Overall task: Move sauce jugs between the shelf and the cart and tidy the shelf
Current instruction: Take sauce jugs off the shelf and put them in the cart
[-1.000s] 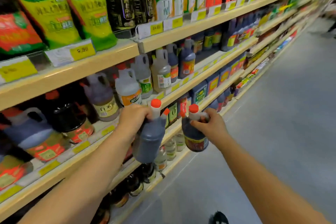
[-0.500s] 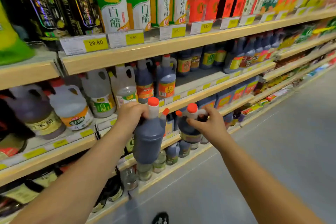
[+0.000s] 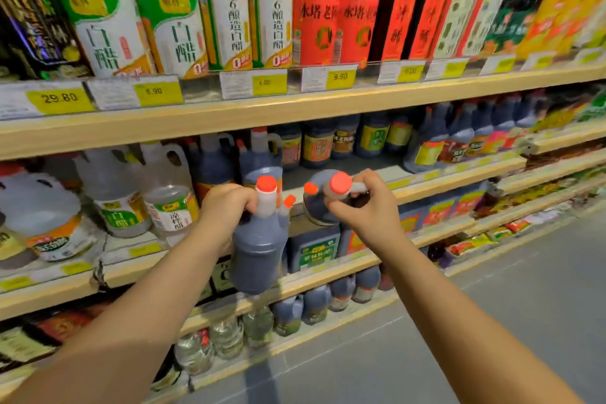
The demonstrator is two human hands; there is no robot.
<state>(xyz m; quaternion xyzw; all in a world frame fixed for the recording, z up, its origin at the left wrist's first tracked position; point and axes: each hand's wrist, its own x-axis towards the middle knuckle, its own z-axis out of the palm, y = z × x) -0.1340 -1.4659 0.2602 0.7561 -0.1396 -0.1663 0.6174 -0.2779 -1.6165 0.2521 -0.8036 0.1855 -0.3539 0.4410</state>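
Note:
My left hand (image 3: 226, 210) grips the handle of a dark sauce jug (image 3: 257, 252) with an orange cap; the jug hangs upright in front of the shelf edge (image 3: 442, 182). My right hand (image 3: 367, 207) holds a second dark orange-capped jug (image 3: 316, 207) by its handle, tilted with its body toward the shelf, at the level of the middle shelf's front edge. Behind it the shelf has a bare gap (image 3: 354, 170) between dark jugs on the left (image 3: 259, 157) and dark jugs on the right (image 3: 426, 147).
Clear vinegar jugs (image 3: 167, 197) stand left on the same shelf. Tall bottles (image 3: 226, 13) fill the shelf above with price tags (image 3: 341, 77) along its rail. Lower shelves hold more bottles (image 3: 314, 305). Grey aisle floor (image 3: 492, 321) lies to the right.
The view has swung right and closer to the shelf. Both hands rose with their jugs; the right jug has moved up to the middle shelf's gap and tilted toward it.

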